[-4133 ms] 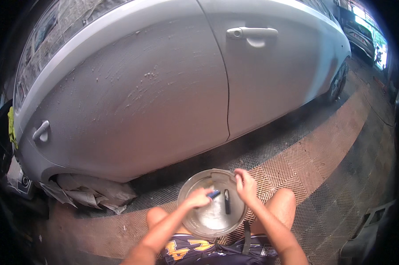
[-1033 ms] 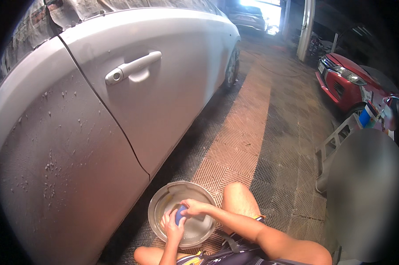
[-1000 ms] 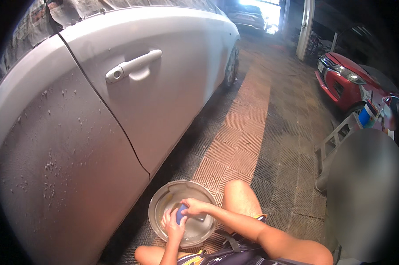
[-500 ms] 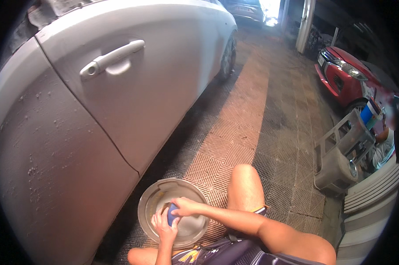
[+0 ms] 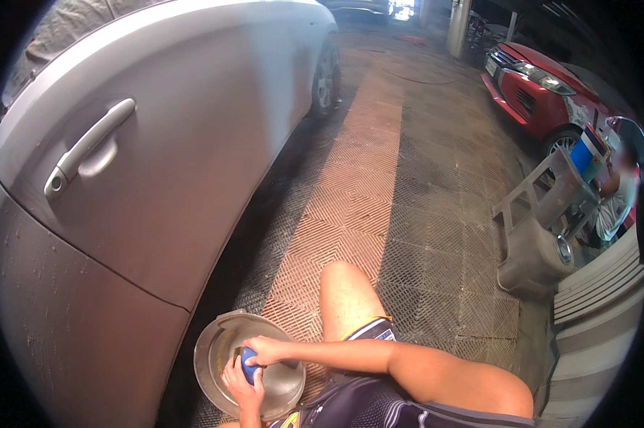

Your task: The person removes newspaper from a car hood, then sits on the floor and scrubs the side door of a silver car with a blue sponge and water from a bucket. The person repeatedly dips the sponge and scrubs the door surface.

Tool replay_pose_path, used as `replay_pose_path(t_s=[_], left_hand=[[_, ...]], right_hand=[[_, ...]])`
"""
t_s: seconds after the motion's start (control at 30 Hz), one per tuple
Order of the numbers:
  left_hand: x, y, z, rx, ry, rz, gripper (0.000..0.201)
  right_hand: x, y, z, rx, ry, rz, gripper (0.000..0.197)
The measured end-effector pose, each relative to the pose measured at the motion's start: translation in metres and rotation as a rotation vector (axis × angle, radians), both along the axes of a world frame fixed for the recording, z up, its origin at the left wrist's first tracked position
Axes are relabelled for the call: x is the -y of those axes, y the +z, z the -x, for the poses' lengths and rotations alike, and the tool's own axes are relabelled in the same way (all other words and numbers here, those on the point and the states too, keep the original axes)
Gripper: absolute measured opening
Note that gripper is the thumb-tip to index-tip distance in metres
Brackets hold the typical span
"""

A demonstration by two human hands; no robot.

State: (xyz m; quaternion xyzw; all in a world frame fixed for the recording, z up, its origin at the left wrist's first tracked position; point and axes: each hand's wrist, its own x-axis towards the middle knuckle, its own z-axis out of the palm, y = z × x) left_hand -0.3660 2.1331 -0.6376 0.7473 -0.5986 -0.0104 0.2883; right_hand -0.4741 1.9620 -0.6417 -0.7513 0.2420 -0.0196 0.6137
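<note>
A garage floor [image 5: 379,185] of ribbed grid tiles runs between two cars: one silver car [image 5: 158,164] close on the left, one red car [image 5: 536,93] far right. One grey step frame [image 5: 543,221] stands near the red one. One round metal basin [image 5: 222,349] sits on the floor; inside it, the left hand [image 5: 242,385] and right hand [image 5: 268,352] both grasp one blue tool [image 5: 248,362].

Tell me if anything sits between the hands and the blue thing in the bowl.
Nothing visible does. The left hand and the right hand both already grip the blue thing directly, over the metal bowl beside the grey car.
</note>
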Motion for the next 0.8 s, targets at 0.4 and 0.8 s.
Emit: replay_pose_path(t_s=[0.4, 0.8], left_hand=[[0.005, -0.012, -0.003, -0.090, 0.006, 0.017, 0.066], [0.010, -0.008, 0.005, -0.092, 0.069, 0.107, 0.059]], right_hand=[[0.008, -0.022, 0.004, 0.142, 0.064, -0.268, 0.053], [0.009, -0.034, 0.000, 0.257, 0.054, -0.423, 0.054]])
